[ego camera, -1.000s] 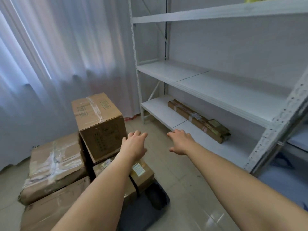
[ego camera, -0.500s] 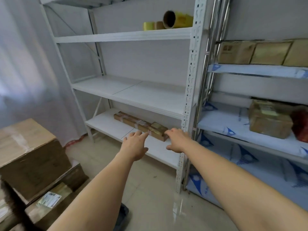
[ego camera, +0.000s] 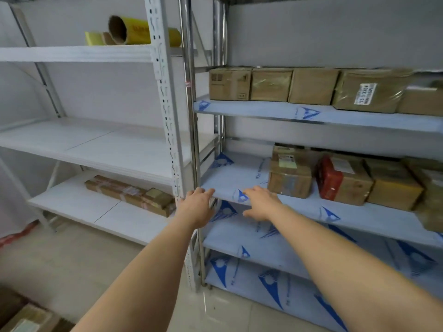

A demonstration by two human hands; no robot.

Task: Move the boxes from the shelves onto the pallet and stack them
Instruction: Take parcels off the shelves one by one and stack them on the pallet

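Both arms reach forward toward the metal shelving unit [ego camera: 318, 118] on the right, whose boards wear blue-printed film. My left hand [ego camera: 197, 207] and my right hand [ego camera: 260, 203] hang empty with relaxed fingers in front of the middle shelf's left end. On that shelf, right of my right hand, stands a taped cardboard box [ego camera: 290, 176], then a box with a red side [ego camera: 340, 179] and more boxes. The upper shelf carries a row of several cardboard boxes [ego camera: 230, 83]. Stacked boxes [ego camera: 26, 317] show at the bottom left corner.
A white shelving unit [ego camera: 96, 144] stands to the left, with a long flat cardboard package [ego camera: 129, 195] on its lowest board and yellow rolls [ego camera: 134, 31] on its top board. Tiled floor lies between the shelves and the stack.
The view has swung right, from the stacked boxes and curtain to the shelves. Both empty hands now hang in front of the metal unit's middle shelf.
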